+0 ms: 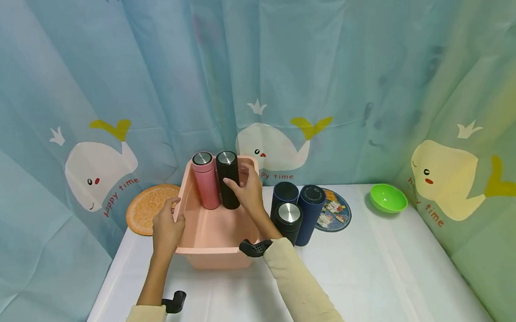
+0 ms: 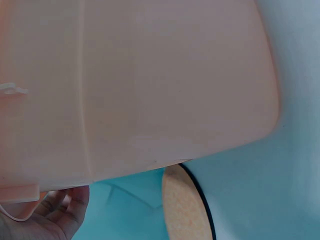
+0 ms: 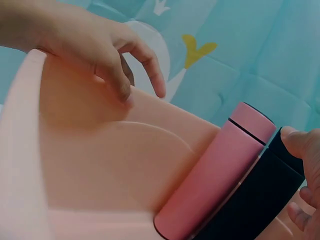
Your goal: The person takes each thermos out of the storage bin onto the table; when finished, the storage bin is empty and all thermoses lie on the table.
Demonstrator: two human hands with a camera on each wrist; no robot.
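Our curled left hand (image 1: 169, 229) grips the basin (image 1: 221, 250) at nine o'clock; our right hand (image 1: 248, 190) curls round the black bottle (image 1: 228, 195) at twelve.

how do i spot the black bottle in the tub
On the white table, find the peach tub. Inside its far end, the right hand holds the black bottle. Its dark body sets it apart from the pink bottle immediately to its left.

This is a curtained-off booth, with whale-print curtains (image 1: 244, 78) hanging around a white table (image 1: 371, 267).
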